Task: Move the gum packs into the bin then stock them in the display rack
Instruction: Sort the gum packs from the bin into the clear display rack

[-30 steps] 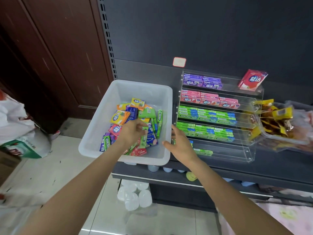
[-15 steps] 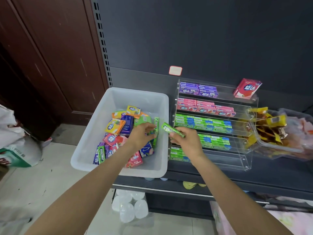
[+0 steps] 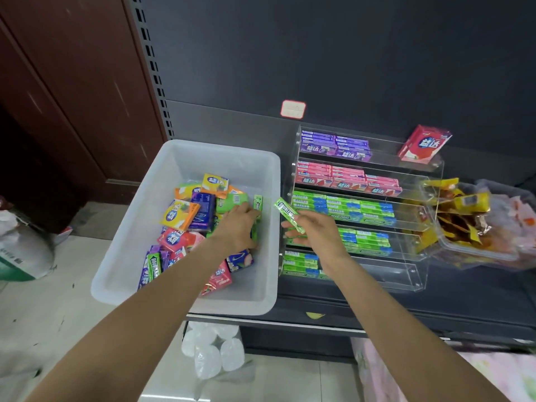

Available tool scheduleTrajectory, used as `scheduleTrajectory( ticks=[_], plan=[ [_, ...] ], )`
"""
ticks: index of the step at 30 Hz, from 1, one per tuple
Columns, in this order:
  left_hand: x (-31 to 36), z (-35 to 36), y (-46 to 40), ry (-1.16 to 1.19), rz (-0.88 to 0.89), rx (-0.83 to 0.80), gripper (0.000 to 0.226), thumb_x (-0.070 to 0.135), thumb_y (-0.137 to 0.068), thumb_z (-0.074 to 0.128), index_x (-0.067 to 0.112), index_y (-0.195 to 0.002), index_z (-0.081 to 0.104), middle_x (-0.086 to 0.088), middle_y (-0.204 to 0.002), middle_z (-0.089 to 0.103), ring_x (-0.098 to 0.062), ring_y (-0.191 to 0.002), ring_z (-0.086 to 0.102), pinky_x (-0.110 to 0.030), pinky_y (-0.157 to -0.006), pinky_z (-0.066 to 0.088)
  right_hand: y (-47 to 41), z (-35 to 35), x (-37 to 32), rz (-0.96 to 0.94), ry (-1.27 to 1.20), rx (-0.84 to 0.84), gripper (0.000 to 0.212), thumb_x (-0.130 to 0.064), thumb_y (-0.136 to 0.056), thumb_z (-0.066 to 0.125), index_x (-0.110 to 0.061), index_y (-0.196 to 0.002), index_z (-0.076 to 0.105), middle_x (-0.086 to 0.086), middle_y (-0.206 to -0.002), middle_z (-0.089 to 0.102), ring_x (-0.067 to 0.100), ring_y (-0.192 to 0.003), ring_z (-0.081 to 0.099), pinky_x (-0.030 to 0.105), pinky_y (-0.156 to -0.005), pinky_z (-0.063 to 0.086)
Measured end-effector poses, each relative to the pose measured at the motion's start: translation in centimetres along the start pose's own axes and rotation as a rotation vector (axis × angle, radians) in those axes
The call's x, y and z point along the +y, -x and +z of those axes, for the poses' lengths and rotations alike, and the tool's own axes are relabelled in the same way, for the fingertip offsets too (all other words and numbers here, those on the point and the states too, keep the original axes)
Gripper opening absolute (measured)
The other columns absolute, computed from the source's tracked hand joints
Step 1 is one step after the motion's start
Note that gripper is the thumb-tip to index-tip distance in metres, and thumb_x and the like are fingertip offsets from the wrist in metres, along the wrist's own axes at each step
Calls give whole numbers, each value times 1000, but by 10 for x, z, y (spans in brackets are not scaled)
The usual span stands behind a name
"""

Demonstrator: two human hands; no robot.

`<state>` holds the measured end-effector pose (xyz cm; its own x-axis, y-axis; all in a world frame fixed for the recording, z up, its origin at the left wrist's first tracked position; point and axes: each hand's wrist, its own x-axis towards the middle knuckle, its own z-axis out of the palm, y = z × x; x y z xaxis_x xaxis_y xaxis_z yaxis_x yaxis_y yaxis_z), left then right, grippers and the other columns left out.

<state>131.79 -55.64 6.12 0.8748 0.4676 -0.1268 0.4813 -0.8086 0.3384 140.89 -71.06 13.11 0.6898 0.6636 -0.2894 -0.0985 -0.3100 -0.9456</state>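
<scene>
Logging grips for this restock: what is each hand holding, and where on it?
Right hand pinches a green Doublemint stick at its lower end. Left hand is in the bin; hold unclear.

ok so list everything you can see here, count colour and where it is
bin: one, translucent white, on the shelf left of the rack
loose gum packs: a mixed pile, too jumbled to count, purple, orange, yellow, red, green, in the bin
display rack: one, clear, five tiers, on the shelf right of the bin
stocked gum: purple top tier, pink second, green lower three
red gum box: one, leaning at the rack's top right
snack tub: one, clear, yellow and brown packets, right of the rack
price tag: one, white with red edge, on the back panel
left hand: in the bin, on the packs
right hand: pinching a green gum stick in front of the rack
</scene>
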Motion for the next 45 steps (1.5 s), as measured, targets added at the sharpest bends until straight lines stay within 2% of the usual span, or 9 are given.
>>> scheduleTrajectory(
  ticks=[7,10,14,19,24,31,38,41,45],
  plan=[
    [22,-35,29,501,25,415,81,23,-69,82,10,-138,42,1,-128,41,-4,-111,39,-7,-97,24,-1,-14,9,-60,30,4,18,-9,-95,51,-21,-99,64,-2,-93,68,14,-88,64,24,-78,51],
    [48,-42,36,531,72,368,82,25,-67,83,10,-137,43,1,-125,42,-2,-106,40,-3,-94,23,1,-29,15,-74,-3,74,23,-4,-92,55,-11,-113,62,5,-97,64,22,-87,65,24,-79,55],
    [80,-30,40,529,79,313,83,25,-68,82,11,-139,41,-2,-128,42,-11,-115,46,-13,-101,31,3,-62,35,-100,217,118,22,3,-90,54,-10,-103,65,9,-98,67,29,-95,66,42,-90,52],
    [112,-6,46,569,17,270,87,21,-70,81,10,-143,34,-3,-133,39,-14,-119,45,-24,-109,34,11,-116,65,-181,641,109,27,0,-87,59,-7,-112,67,6,-114,67,20,-106,61,17,-88,40],
    [133,10,50,574,-31,275,87,15,-69,82,7,-142,34,-6,-134,40,-18,-124,45,-27,-108,35,5,-136,86,-249,883,54,29,-4,-90,56,-17,-113,68,3,-116,68,13,-71,59,25,-80,49],
    [141,21,63,647,-99,301,86,10,-69,81,8,-142,35,-5,-137,40,-16,-125,46,-12,-101,32,-3,-129,101,-267,1002,-237,31,-10,-95,47,-19,-119,64,1,-122,63,19,-95,63,33,-85,50],
    [149,24,67,699,-114,339,89,12,-68,82,13,-142,33,-1,-138,41,-5,-116,45,-7,-93,35,-3,-120,99,-334,1130,-241,32,-20,-97,46,-15,-126,58,4,-122,54,20,-116,50,34,-90,45],
    [153,29,65,766,-112,334,91,12,-67,83,15,-142,33,3,-137,40,-5,-116,46,-10,-94,38,7,-117,90,-390,910,-145,28,-22,-97,49,-14,-119,63,2,-116,59,17,-109,54,31,-88,47],
    [165,38,59,869,-76,265,92,10,-65,84,17,-141,33,8,-135,41,-6,-118,49,-7,-93,39,21,-120,64,-48,137,-255,24,-19,-96,51,-14,-118,61,-3,-100,65,12,-91,62,22,-78,52]
  ],
)
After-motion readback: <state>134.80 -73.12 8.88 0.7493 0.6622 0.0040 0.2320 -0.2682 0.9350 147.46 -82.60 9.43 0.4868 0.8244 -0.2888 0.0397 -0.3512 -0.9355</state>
